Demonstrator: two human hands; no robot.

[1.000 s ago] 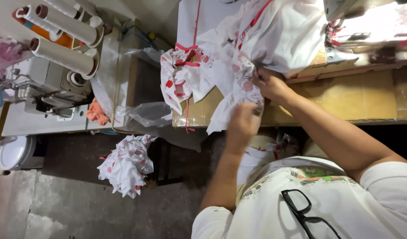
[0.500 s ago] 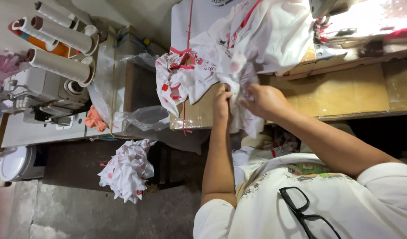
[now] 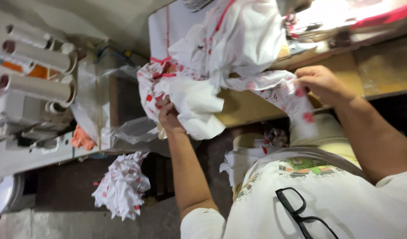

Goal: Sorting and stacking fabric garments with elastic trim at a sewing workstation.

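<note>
**Kid:** Both hands have moved apart since a moment ago, right? They were close together on the cloth before.

**Friend:** Yes. Now the left hand (image 3: 169,116) is far out to one side and the right hand (image 3: 319,82) is far out to the other. The white cloth with red spots (image 3: 239,66) is pulled out between them.

**Kid:** What is the left hand doing?

**Friend:** It is closed tight on a bunched-up bit of the cloth. The cloth covers its fingers, so I cannot see them well.

**Kid:** And the right hand?

**Friend:** Its fingers are curled and pinch the edge of the cloth. A loose strip hangs down just below that hand.

**Kid:** Where is the rest of the cloth?

**Friend:** It is heaped above both hands, on the wooden table (image 3: 256,108).

**Kid:** What is below the left hand?

**Friend:** A little pile of the same spotted cloth (image 3: 121,186) lies on the floor, well away from it. Some more cloth (image 3: 243,159) sits near the person's lap.

**Kid:** And past the left hand?

**Friend:** Big white thread spools (image 3: 39,55) and a clear plastic bag (image 3: 128,130).

**Kid:** I see black glasses (image 3: 300,212) too!

**Friend:** Yes, they hang on the person's white shirt.
</note>
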